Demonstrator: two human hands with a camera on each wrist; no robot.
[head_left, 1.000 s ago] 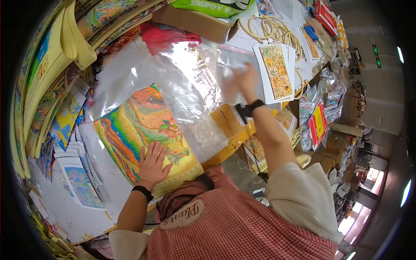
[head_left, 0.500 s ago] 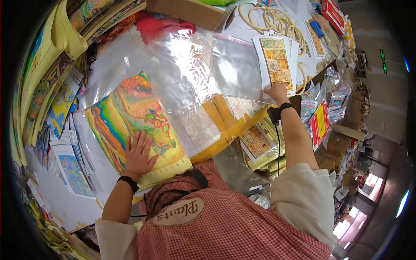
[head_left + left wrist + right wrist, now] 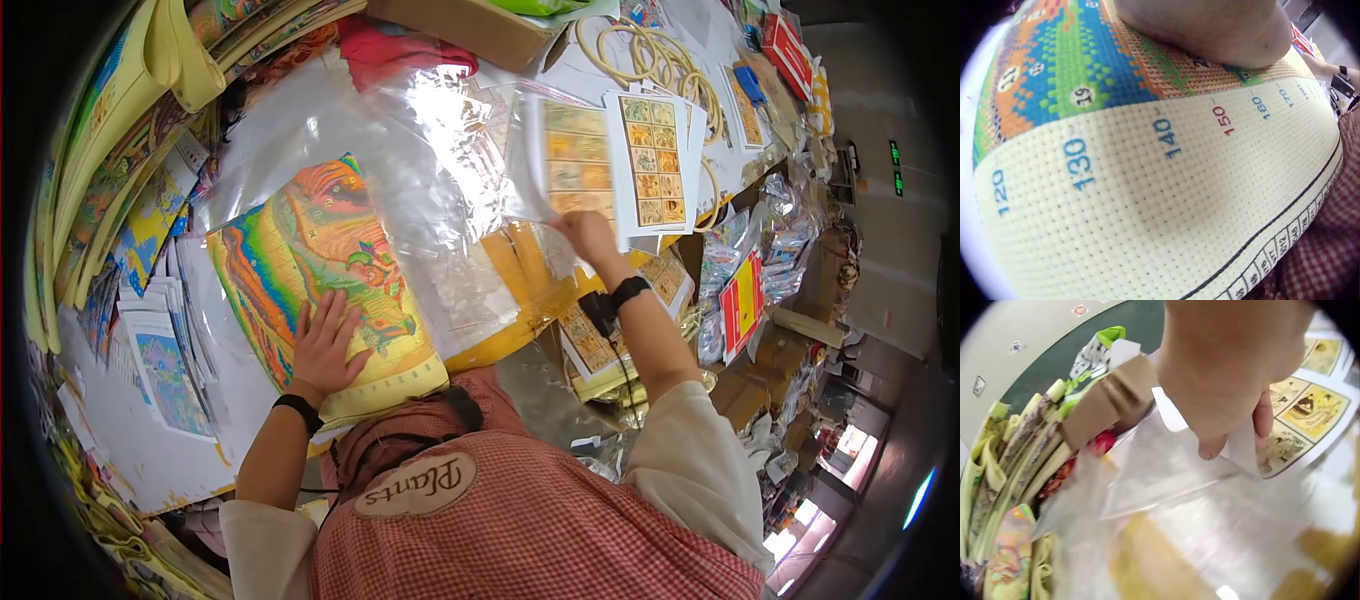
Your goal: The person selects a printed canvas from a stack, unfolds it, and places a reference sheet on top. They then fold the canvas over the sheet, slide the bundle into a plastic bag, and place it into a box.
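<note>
A printed cross-stitch cloth [image 3: 300,215], folded into a rectangle, lies at the table's front. My left hand [image 3: 328,345] rests on it, fingers spread. The left wrist view shows the cloth's cream edge [image 3: 1116,181] with printed numbers. By its lower corner, my right hand [image 3: 590,238] pinches a printed picture sheet [image 3: 578,150], blurred in the head view. In the right wrist view the white corner of that sheet [image 3: 1242,449] sits between thumb and fingers. Beside it lies a stack of similar sheets [image 3: 655,165]. Clear plastic bags [image 3: 385,150] lie between the cloth and the sheet.
Rolled cloths [image 3: 110,160] line the left edge, with printed leaflets [image 3: 165,365] near them. A cardboard box [image 3: 460,30], red cloth [image 3: 395,50] and coiled cream tubing [image 3: 650,55] are at the back. Packaged goods [image 3: 740,300] stand right of the table.
My right hand went from over the clear bag to the sheet stack, then came back left with one sheet. The left hand has stayed on the cloth.
</note>
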